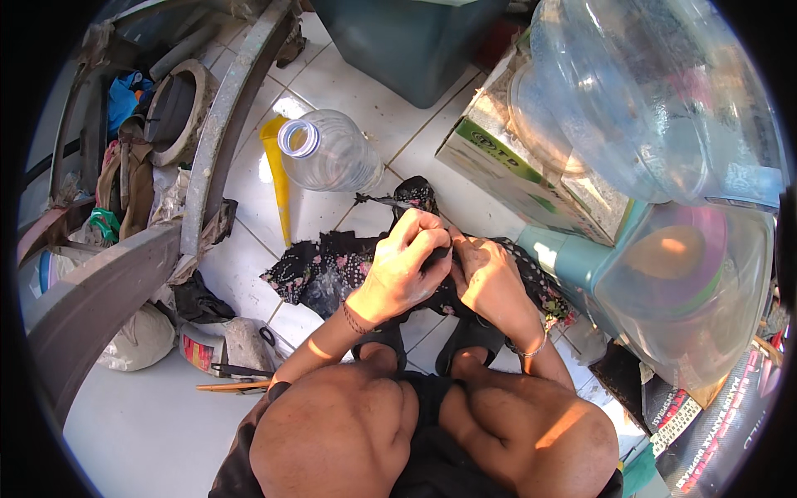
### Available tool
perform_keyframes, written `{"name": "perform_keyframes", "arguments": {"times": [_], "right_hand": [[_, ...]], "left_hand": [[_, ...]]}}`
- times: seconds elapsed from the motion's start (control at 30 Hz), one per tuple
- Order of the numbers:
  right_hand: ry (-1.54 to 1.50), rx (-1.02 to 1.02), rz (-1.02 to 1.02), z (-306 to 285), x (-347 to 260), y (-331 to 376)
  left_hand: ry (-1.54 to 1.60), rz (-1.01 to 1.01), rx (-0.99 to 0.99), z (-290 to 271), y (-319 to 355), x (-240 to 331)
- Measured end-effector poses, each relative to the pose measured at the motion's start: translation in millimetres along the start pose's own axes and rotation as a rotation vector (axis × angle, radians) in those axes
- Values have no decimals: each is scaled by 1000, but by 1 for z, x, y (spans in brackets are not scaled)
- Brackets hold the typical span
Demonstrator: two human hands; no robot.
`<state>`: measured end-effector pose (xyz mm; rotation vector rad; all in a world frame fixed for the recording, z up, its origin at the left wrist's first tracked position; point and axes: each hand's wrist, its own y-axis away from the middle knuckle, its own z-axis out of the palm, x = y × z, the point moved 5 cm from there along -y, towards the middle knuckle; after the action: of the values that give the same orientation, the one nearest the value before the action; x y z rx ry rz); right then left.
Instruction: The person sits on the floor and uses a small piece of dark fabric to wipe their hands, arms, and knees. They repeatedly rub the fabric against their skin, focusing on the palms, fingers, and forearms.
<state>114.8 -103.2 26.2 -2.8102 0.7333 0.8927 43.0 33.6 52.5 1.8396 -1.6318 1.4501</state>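
Black floral cloth [332, 270] sits pinched between curled fingers of both the left hand [403, 270] and right hand [490, 282].

A cardboard box [531, 178] with green and white sides stood far right on the tiled floor, under a large clear water jug [647, 91]. A small red and yellow printed packet [198, 353] lay near left, beside a grey sack [137, 340].

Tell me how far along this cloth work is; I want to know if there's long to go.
Done: nothing visibly finished. In hand: the left hand and right hand pinch one spot of the dark floral cloth. Left: most of the cloth lies spread on the tiled floor, untouched.
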Motion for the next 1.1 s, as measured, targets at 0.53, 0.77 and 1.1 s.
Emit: {"name": "perform_keyframes", "arguments": {"times": [0.53, 0.77, 1.1], "right_hand": [[34, 249, 107, -1, 25, 13], [140, 79, 180, 12, 29, 7], [237, -169, 301, 17, 22, 3]], "left_hand": [[233, -154, -286, 54, 23, 20], [327, -203, -320, 53, 34, 15], [123, -339, 112, 29, 5, -5]]}}
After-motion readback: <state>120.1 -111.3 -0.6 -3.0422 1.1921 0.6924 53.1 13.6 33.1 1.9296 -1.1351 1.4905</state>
